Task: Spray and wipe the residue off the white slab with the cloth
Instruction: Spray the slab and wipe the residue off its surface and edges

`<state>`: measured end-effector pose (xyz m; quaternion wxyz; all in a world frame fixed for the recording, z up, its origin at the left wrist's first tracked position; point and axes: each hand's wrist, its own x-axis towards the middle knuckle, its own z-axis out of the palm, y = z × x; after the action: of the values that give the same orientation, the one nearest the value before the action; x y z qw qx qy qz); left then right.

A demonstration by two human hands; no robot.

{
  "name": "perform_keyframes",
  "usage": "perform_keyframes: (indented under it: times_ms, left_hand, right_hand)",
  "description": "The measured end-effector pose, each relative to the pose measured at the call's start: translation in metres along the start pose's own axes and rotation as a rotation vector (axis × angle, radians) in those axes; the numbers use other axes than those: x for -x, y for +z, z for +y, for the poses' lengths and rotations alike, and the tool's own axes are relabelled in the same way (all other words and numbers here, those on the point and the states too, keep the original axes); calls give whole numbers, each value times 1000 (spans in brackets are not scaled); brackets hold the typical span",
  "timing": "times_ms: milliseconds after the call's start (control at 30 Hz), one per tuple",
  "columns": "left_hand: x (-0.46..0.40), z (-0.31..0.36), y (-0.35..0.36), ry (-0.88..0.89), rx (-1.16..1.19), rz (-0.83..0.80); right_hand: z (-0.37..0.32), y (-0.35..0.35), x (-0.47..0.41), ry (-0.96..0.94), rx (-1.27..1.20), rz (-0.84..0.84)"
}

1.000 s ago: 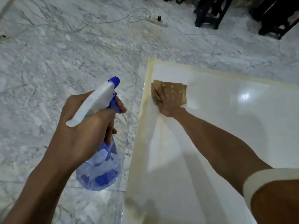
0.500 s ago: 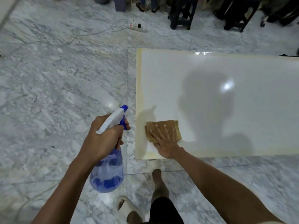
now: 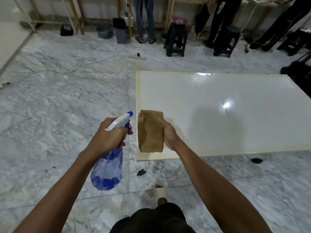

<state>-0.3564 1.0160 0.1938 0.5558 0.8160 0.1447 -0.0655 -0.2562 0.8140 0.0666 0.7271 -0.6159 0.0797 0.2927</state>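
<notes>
The white slab (image 3: 227, 115) lies flat on the marble floor, glossy, with a yellowish border of residue along its left and near edges. My right hand (image 3: 168, 134) grips the right side of a folded tan cloth (image 3: 150, 131), held up over the slab's near left corner. My left hand (image 3: 110, 135) holds a clear blue spray bottle (image 3: 107, 169) by its neck, left of the slab over the floor, its white and blue nozzle pointing toward the slab.
A power strip (image 3: 137, 56) with trailing cables lies on the floor beyond the slab. Black stools (image 3: 175, 40) and standing people's legs (image 3: 145, 19) line the back wall. A small black object (image 3: 256, 160) and my sandalled foot (image 3: 160, 193) are near the slab's front edge.
My right hand has lifted the cloth off the slab and now holds it hanging by its edge. The view has pulled back and up. The spray bottle stays in my left hand.
</notes>
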Motion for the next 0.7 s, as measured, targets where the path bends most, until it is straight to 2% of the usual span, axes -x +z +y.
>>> perform_keyframes:
  times_ms: [133, 267, 467, 700]
  left_hand:
    - [9, 12, -8, 40, 1, -2]
    - [13, 15, -19, 61, -56, 52]
    - [30, 12, -33, 71, -32, 93]
    - [45, -3, -47, 42, 15, 120]
  right_hand:
    - [-35, 30, 14, -114, -434, -67]
    - [-43, 54, 18, -112, -665, -155]
    - [-39, 88, 27, -111, -676, -228]
    - [-27, 118, 27, -76, -624, -204]
